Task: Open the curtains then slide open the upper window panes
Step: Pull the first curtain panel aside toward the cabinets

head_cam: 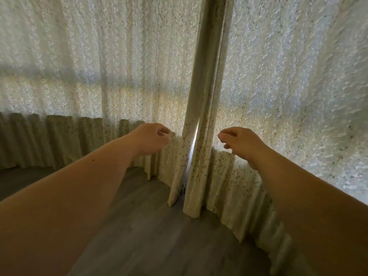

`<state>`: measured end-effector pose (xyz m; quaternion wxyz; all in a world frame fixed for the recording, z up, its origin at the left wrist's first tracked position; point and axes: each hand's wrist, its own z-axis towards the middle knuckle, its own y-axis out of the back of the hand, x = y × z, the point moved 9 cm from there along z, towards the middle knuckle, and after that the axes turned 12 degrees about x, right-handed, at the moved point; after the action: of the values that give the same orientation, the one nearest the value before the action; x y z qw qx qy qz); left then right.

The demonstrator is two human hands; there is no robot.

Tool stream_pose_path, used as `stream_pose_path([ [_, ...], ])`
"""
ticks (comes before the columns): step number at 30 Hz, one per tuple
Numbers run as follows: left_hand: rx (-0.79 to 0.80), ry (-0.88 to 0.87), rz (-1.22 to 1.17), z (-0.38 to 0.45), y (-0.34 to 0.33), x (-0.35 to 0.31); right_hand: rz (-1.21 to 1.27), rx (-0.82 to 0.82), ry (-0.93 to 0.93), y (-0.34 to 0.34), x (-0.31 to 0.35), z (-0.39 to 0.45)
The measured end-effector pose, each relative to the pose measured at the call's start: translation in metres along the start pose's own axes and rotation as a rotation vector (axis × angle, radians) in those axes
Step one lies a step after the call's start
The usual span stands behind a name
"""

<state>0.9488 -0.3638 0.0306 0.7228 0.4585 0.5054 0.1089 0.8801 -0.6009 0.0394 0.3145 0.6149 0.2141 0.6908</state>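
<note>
A: Nearest?
B: Bare forearms over the wood floor [151, 232]. Further out, the left hand [153, 137] and right hand [240, 143], fingers loosely curled, holding nothing (fabric contact unclear).
A: And the curtains?
B: Left curtain [119, 76] and right curtain [288, 86] hang drawn, edges meeting between the hands.

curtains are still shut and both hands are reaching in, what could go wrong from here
1. The left hand and right hand are curled but seem to hold no cloth yet; a loose pinch could slip off the inner edges.
2. The left curtain and right curtain reach the floor, so a hem might drag or get stepped on.
3. Only a thin bright gap shows, so the window behind is unseen.
</note>
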Motion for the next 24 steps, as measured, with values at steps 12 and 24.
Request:
stream_pose_path([
  [12,-0.084,-0.004,-0.01,0.259,0.071,0.125,0.035,0.015,0.035,-0.05,-0.046,0.286],
  [24,-0.027,-0.081,-0.128,0.521,0.131,0.198,0.157,-0.056,-0.122,-0.046,-0.095,0.537],
])
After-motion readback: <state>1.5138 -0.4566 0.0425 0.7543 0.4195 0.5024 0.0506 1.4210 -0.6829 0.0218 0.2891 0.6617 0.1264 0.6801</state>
